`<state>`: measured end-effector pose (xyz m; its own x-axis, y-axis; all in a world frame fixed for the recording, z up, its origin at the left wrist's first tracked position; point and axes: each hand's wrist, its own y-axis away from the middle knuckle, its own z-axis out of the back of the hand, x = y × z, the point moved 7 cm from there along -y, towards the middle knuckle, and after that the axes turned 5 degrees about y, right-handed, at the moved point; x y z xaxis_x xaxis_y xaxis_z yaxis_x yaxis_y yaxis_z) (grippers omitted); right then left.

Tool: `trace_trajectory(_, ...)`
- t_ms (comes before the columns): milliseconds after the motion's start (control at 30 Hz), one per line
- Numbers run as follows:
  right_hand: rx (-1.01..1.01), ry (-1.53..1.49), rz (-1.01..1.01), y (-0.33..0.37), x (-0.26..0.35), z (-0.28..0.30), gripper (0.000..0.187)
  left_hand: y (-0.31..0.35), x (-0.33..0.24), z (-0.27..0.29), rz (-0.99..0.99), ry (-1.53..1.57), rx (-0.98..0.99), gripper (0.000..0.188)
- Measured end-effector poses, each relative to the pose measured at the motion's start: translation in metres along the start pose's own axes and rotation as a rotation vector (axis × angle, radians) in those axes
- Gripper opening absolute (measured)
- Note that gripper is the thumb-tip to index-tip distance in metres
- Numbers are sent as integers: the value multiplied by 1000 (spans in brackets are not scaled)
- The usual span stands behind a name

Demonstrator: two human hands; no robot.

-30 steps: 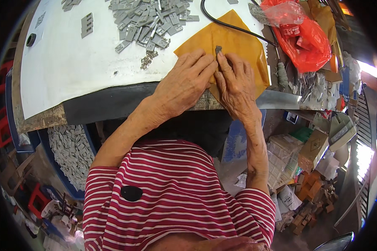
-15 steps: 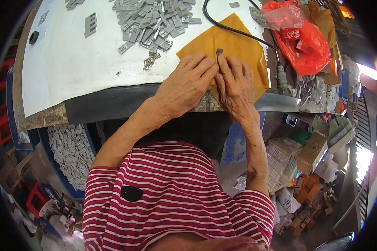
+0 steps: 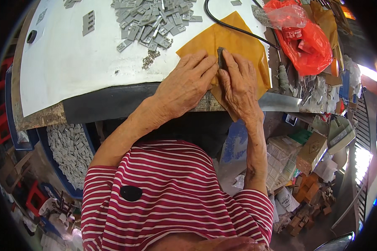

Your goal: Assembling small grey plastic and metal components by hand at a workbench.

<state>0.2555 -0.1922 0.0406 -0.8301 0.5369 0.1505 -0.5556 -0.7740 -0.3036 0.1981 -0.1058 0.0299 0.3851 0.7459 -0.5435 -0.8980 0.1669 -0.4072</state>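
Observation:
An orange-brown sheet lies on the table under both hands. My right hand pinches a narrow dark grey strip-like piece between thumb and forefinger, low over the sheet. Right beside it, my left hand has its fingers bent and pressed together, their tips meeting the piece's left side. Whatever those fingertips hold is hidden. Beyond my left hand sits a heap of flat grey parts, with a small pile of tiny metal bits at its near edge.
A white sheet covers the tabletop. A black cable curves over the orange-brown sheet. Red plastic bags lie at the right. Below the table's left side stands a blue bin of grey parts; cartons crowd the lower right.
My right hand has shifted slightly right, its thumb and forefinger more apart. More of the dark grey piece now shows between the hands. My left hand stays nearly in place.

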Motion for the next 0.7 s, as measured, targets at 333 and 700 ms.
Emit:
trace_trajectory(333, 62, 132, 34, -2, 3, -7, 44, 0, 1, 0, -3, 5, -3, 40)
trace_trajectory(700, 21, -210, -45, -11, -11, 3, 28, 2, 5, -4, 40, -5, 66, 47)
